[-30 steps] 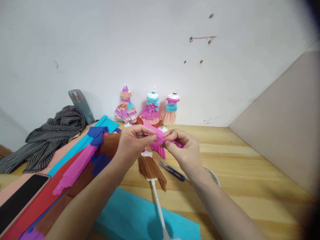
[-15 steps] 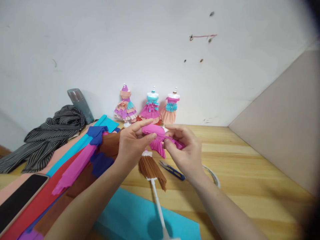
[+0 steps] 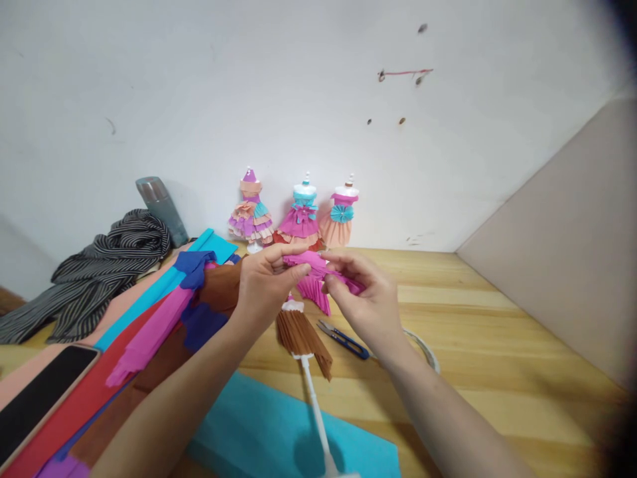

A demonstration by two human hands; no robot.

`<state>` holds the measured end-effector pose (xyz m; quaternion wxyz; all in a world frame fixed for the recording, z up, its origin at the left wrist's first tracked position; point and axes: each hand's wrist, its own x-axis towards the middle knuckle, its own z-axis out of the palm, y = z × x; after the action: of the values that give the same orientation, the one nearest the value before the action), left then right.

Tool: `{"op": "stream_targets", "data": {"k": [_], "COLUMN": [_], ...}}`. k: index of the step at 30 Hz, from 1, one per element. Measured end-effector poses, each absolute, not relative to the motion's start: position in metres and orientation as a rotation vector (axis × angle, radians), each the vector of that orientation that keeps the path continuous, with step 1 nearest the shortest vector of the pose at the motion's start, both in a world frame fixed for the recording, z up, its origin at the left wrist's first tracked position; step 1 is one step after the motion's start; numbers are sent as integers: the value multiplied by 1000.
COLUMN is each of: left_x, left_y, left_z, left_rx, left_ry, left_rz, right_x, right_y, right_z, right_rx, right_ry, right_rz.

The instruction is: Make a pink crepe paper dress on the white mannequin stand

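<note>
Both hands pinch a strip of pleated pink crepe paper (image 3: 313,285) above the wooden table (image 3: 497,358). My left hand (image 3: 263,285) grips its left end between thumb and fingers. My right hand (image 3: 363,299) pinches its right end, fingers curled. Just below them a small white mannequin stand (image 3: 316,411) wears a brown pleated paper skirt (image 3: 301,338). Blue-handled scissors (image 3: 346,340) lie on the table under my right hand.
Three dressed mini mannequins (image 3: 301,216) stand at the wall. Sheets of coloured crepe paper (image 3: 149,318) lie at left, a teal sheet (image 3: 259,431) in front. A phone (image 3: 40,398), a striped cloth (image 3: 99,265), a grey flask (image 3: 162,206) and a white tape ring (image 3: 425,345) lie about.
My fingers have shifted along the pink strip, gathering it a little tighter; the hands stay in the same place above the brown-skirted stand.
</note>
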<state>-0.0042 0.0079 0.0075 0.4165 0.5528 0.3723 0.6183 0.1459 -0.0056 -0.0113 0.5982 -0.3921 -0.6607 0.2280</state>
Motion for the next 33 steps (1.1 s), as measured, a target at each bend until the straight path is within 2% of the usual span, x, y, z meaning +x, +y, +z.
{"op": "stream_targets", "data": {"k": [19, 27, 33], "left_x": [-4, 2, -4], "left_y": [4, 2, 7], "left_z": [9, 4, 8], "left_rx": [1489, 1628, 1551], "left_ry": [816, 845, 862], "left_rz": [1309, 1465, 1457], "right_x": [146, 143, 145], "right_y": [-5, -6, -10], "right_z": [-8, -7, -5], "right_rx": [-932, -911, -918], "right_ry": [-1443, -1433, -1564], "right_rz": [658, 749, 609]}}
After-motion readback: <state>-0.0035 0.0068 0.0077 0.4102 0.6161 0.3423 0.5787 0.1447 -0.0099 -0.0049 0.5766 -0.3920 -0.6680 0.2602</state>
